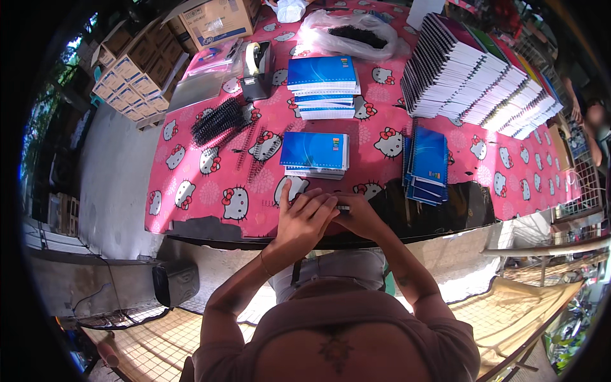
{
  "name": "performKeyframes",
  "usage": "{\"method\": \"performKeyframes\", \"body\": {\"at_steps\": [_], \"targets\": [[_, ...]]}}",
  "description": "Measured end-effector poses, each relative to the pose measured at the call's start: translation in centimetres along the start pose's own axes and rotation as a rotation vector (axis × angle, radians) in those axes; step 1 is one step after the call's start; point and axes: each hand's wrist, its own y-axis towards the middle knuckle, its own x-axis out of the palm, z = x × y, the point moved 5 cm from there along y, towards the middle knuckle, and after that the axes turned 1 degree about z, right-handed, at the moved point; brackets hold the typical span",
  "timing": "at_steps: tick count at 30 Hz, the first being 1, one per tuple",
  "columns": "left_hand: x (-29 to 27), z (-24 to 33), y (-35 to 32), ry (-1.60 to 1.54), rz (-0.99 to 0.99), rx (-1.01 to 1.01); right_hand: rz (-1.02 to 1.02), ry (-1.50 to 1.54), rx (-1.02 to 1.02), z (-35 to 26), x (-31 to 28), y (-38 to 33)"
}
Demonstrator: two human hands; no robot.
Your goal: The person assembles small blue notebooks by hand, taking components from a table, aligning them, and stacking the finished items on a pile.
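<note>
My left hand (pixel 304 218) lies at the table's near edge with its fingers stretched toward my right hand and its thumb up. Beside it, my right hand (pixel 358 214) is closed, its fingers partly hidden behind the left fingertips. A small dark thing with pale marks (pixel 344 207) shows between the hands; its kind cannot be made out. Just beyond them sits a short stack of blue-covered pads (pixel 314 151), with punched holes along one edge. Farther back is a taller stack of the same pads (pixel 322 74). Right of my hands lie blue spiral-bound notebooks (pixel 429 156).
Loose black binding coils (pixel 219 122) lie at the left, near a tape dispenser (pixel 256 71) and clear plastic sheets (pixel 196 89). Tall stacks of spiral notebooks (pixel 471 79) stand at the right. A plastic bag (pixel 318 35) holds black coils. Cardboard boxes (pixel 143 70) are piled beyond the left side.
</note>
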Motion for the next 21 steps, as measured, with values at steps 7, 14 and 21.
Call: {"method": "performKeyframes", "body": {"at_steps": [7, 14, 21], "targets": [[-1.4, 1.1, 0.9, -0.140, 0.072, -0.096, 0.082, -0.040, -0.110, -3.3, -4.0, -1.4], [-0.9, 0.4, 0.6, -0.115, 0.103, 0.018, 0.018, 0.093, -0.055, -1.7, -5.0, -1.3], [-1.2, 1.7, 1.7, -0.120, -0.072, 0.032, 0.165, -0.112, -0.184, -3.6, -5.3, -1.3]]}}
